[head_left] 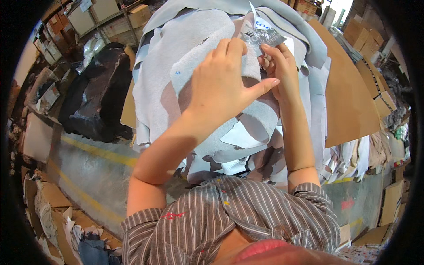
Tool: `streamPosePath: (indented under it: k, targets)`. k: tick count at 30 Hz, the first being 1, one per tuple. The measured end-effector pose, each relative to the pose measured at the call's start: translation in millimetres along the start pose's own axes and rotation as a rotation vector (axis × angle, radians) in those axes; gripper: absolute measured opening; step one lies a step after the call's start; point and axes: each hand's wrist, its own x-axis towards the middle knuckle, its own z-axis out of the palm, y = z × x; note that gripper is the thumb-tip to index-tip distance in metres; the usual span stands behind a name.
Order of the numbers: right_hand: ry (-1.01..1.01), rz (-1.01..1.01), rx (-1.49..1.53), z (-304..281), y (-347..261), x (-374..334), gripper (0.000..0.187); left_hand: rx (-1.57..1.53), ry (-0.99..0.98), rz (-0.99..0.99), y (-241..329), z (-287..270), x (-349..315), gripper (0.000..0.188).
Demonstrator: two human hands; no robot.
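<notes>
A thick pile of pale grey suede-like leather pieces (198,48) with uneven edges lies in front of me. My left hand (221,77) is over the top pieces, palm down, with its thumb stretched out to the right and its fingers bent at the tips. To its right, my right hand (281,66) pinches a dark grey printed tag (267,40) between thumb and fingers. A white slip (261,23) with blue handwriting shows just behind the tag. Between the hands the leather folds into a dark gap. A small blue mark (178,72) is on one piece.
A large brown cardboard sheet (346,97) stands right of the pile. On the left is a black-lined bin (95,88), with shelves of boxes (137,15) behind. Yellow lines (99,150) cross the grey floor. More leather pieces (353,157) hang at the right.
</notes>
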Motion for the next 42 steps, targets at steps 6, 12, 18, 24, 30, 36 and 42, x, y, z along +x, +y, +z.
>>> streamPosePath:
  k: [6, 12, 18, 24, 30, 36, 42]
  targets:
    - [-0.146, 0.002, -0.208, 18.6, 10.3, 15.3, 0.022, 0.014, 0.011, -0.21, -30.5, -12.1, -7.4, 0.026]
    - [-0.121, -0.134, -0.146, 12.3, 12.6, 1.6, 0.021, -0.142, 0.1, -0.339, -28.0, -9.7, -23.0, 0.019]
    - [-0.005, -0.184, -0.081, 13.7, 14.4, -1.5, 0.023, -0.16, -0.008, -0.398, -45.2, -12.3, -27.3, 0.018]
    - [0.116, -0.174, 0.063, 1.8, 15.9, -15.9, 0.023, -0.184, -0.031, -0.211, -55.1, -7.9, -27.5, 0.018]
    - [0.11, -0.137, 0.032, -14.7, -2.8, -24.1, 0.022, -0.216, -0.17, -0.304, -54.4, -16.6, -26.3, 0.018]
    - [0.068, -0.104, -0.014, -50.5, -15.4, -22.6, 0.017, -0.332, -0.124, -0.229, -60.6, -9.2, -23.6, 0.017]
    - [0.524, -0.331, -0.22, -118.3, -89.7, -26.0, 0.025, -0.493, 0.041, -0.599, -92.5, -31.0, -32.0, 0.015]
